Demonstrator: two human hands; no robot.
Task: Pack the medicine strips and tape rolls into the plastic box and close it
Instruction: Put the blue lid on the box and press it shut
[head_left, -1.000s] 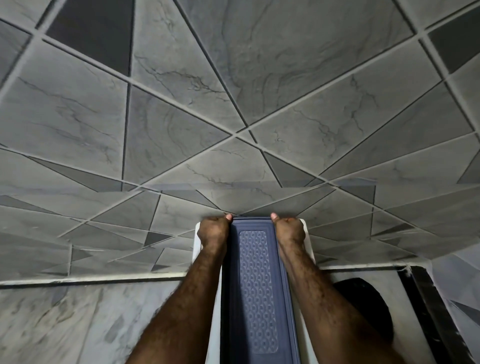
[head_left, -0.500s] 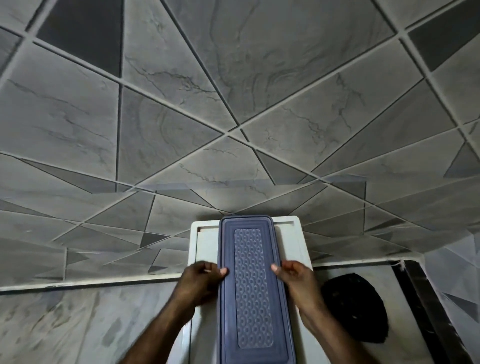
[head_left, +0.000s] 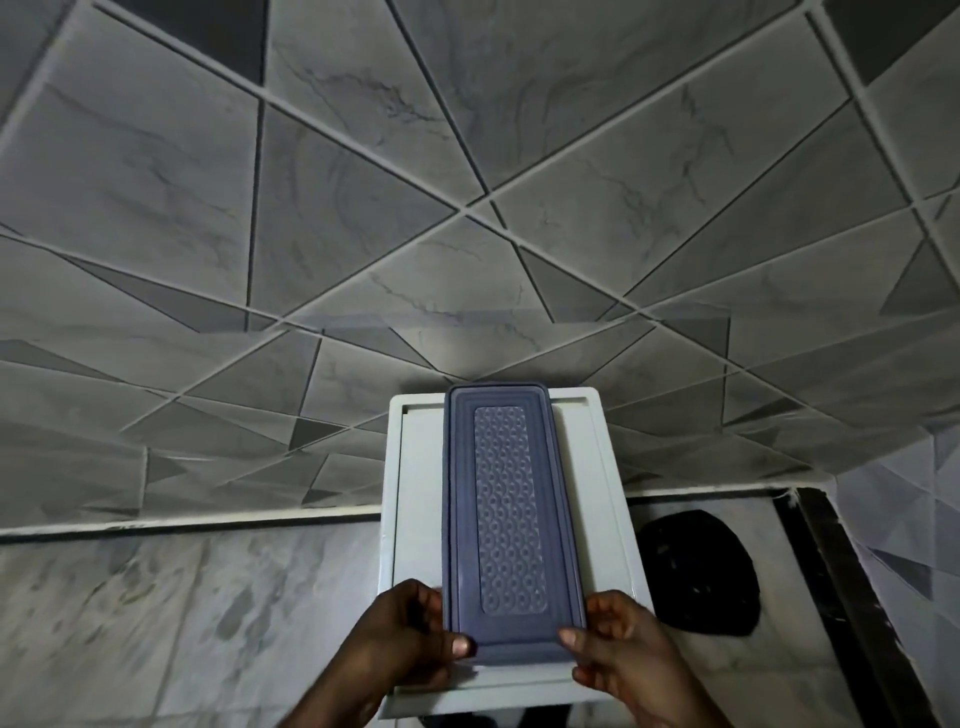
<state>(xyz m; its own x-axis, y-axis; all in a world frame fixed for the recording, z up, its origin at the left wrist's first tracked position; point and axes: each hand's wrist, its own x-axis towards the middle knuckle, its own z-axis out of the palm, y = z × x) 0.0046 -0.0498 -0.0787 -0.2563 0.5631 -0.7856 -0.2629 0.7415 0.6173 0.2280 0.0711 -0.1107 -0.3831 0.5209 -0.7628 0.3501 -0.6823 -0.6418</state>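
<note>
While the blue lid (head_left: 511, 514) sits flat on top of the long plastic box (head_left: 514, 656), both hands are at the end nearest the person. The left hand (head_left: 402, 636) holds the near left corner, with its thumb on top of the lid edge and its fingers curled down the side. The right hand (head_left: 618, 642) does the same at the near right corner. Each hand is pinching the box and lid together at its corner.

The box lies lengthwise on a white tray (head_left: 415, 519), and the tray sits on the marble counter (head_left: 182, 623) close to the tiled wall (head_left: 467, 182). A black thing (head_left: 698, 571) lies on the counter just to the right of the tray. I cannot tell what it is.

No medicine strips or tape rolls can be seen. They are probably inside, but the lid hides them, so that is a guess.

The box looks like thin, hard plastic. It should be light, even when full of small things. The lid has a bumpy patch in the middle and smooth raised rims around it. The smooth rims may be a bit slippery. The lid may bend a little if pushed in the middle, so the best place to press is along the rim and at the corners, where it clicks shut. To lift the box, hold it by its two long sides or by both short ends.
</note>
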